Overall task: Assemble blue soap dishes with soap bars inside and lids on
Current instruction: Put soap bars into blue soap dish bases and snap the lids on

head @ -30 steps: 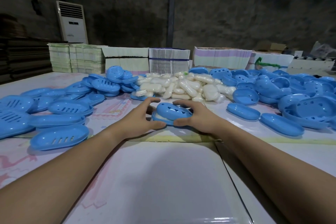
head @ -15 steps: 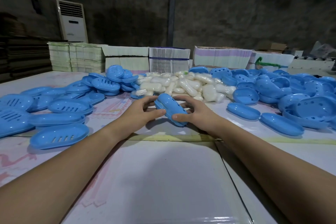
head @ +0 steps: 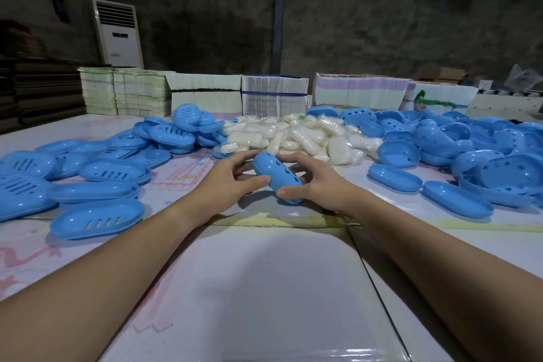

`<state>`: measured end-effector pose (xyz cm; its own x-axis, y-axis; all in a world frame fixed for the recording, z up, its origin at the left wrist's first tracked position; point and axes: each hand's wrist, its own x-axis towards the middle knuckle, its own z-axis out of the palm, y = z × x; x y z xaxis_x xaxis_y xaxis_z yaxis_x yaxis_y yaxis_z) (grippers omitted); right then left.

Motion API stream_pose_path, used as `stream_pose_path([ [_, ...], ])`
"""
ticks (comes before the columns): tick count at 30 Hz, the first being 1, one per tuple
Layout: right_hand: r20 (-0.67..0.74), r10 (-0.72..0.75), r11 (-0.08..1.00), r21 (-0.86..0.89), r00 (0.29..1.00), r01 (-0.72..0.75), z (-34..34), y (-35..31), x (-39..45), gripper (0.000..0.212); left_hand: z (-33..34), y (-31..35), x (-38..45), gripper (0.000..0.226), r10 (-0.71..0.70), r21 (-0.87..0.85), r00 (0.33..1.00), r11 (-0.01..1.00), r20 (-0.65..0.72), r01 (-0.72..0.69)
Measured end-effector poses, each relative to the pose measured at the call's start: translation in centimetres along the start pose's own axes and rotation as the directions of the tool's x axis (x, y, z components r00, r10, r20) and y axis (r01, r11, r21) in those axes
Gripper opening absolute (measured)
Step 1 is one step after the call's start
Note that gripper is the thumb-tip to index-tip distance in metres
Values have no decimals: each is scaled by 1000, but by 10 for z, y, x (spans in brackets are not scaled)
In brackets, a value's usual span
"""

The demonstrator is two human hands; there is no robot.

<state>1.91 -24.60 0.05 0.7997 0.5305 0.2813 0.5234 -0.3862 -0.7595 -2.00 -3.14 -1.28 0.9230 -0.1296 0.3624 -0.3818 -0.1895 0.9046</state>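
A closed blue soap dish [head: 276, 176] is held between both hands above the table, its long axis running from far left to near right, holed side up. My left hand [head: 226, 182] grips its left side with thumb and curled fingers. My right hand [head: 311, 185] grips the right side, thumb at the near end. No soap shows inside it. A heap of wrapped white soap bars [head: 293, 137] lies just behind. Slotted blue lids [head: 97, 219] spread out on the left; blue dish bodies [head: 458, 203] pile up on the right.
White table sheets [head: 264, 288] cover the near surface, with a yellow tape line across. Stacks of flat printed cartons [head: 273, 98] line the far table edge. A standing air conditioner [head: 117, 34] is against the back wall.
The dish lay flat crosswise between my hands a second ago. Both hands have turned it so it now points away from me, tilted, and lifted it slightly.
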Motion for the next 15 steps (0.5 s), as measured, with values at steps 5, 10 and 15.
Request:
stream_pose_path([
  [5, 30, 16, 1000, -18, 999, -16, 0, 1, 0, 65, 0, 0, 1, 48, 8, 35, 1000, 999, 0, -8],
  [10, 29, -23, 992, -127, 999, 26, 8, 5, 0, 82, 0, -1, 1, 36, -18, 45, 1000, 999, -9, 18],
  [15, -156, -115, 993, -37, 981, 110, 4, 5, -1, 49, -4, 0, 2, 29, -74, 67, 997, 995, 28, 72],
])
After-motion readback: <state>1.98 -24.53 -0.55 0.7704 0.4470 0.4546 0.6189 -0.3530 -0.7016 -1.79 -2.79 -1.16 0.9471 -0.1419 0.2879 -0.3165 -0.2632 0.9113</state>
